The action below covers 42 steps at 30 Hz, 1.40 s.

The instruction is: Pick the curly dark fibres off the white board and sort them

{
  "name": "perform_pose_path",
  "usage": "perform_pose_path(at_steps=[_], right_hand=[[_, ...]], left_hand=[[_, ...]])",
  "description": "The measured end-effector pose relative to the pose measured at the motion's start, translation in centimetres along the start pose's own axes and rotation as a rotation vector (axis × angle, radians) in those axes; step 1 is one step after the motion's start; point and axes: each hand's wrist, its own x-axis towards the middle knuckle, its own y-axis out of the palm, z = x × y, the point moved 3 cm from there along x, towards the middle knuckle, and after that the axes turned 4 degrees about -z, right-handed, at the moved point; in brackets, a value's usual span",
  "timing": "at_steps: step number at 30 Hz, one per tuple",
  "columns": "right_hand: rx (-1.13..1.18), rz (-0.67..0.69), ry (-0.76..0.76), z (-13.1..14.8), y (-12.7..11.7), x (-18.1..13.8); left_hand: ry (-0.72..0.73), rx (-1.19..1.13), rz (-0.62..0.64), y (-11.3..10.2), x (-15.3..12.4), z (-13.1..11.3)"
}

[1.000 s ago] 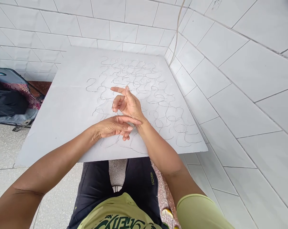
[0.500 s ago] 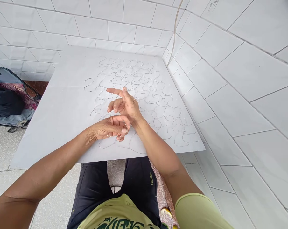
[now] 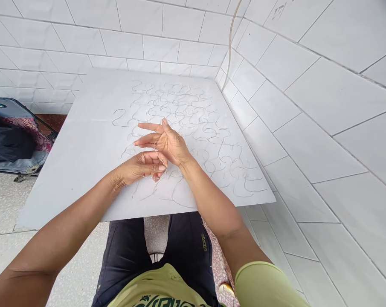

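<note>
My left hand [image 3: 141,167] is closed, thumb and fingertips pinching a thin, pale, bent wire or thread [image 3: 155,148]. It curves up from the pinch toward my right palm and also shows below the left fingers. Just beyond, my right hand [image 3: 172,146] is open, fingers stretched to the left and thumb up. Whether the strand touches the right palm, I cannot tell. Both hands hover over a white board [image 3: 68,170]. Many thin curved dark strands [image 3: 227,160] lie on it in loose rows, and a single one shaped like a 2 [image 3: 119,117] lies apart at left.
White tiled walls [image 3: 141,25] meet behind the board and run along its right side. A pale cable [image 3: 230,47] hangs in the corner. At left stands a folding chair [image 3: 29,111] with dark cloth [image 3: 7,140] on it. My legs [image 3: 125,243] are under the board's front edge.
My right hand's lower fingers have straightened out to the left. My left hand has shifted slightly left and up, still pinching the strand, which now shows as a loop near the right palm.
</note>
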Motion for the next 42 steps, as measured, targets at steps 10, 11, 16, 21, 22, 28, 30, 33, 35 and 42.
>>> perform_pose_path(at_steps=[10,11,16,21,22,28,30,33,35,42], right_hand=[[-0.188,-0.253,-0.150,-1.4,-3.1,1.3],[-0.181,-0.250,-0.155,-1.4,-3.3,1.3],[-0.097,-0.113,-0.119,-1.7,-3.0,1.4],[-0.127,-0.109,-0.122,-2.0,-2.7,1.5],[-0.127,-0.106,-0.136,-2.0,-2.8,1.5],[-0.157,-0.053,-0.132,-2.4,-2.6,1.6],[-0.181,-0.059,-0.117,-2.6,-2.6,1.7],[-0.213,-0.063,-0.125,-2.8,-2.7,1.8],[-0.224,-0.057,-0.142,-2.9,-2.8,1.8],[-0.306,-0.046,-0.156,-3.2,-2.7,1.8]], left_hand=[[0.036,0.094,-0.155,-0.9,-0.3,-1.2],[0.044,0.107,-0.170,-1.0,-0.3,-1.2],[0.043,0.101,-0.172,-1.5,-0.4,-1.3],[0.020,0.128,-0.225,-1.9,-0.5,-1.2],[0.025,0.140,-0.259,-2.0,-0.4,-1.2],[0.031,0.244,-0.363,-1.8,-0.4,-1.2],[0.020,0.269,-0.379,-1.6,-0.4,-1.2],[0.015,0.291,-0.425,-1.6,-0.5,-1.1],[0.009,0.323,-0.484,-1.9,-0.5,-0.9],[0.046,0.603,-0.726,-2.3,-0.6,-0.3]])
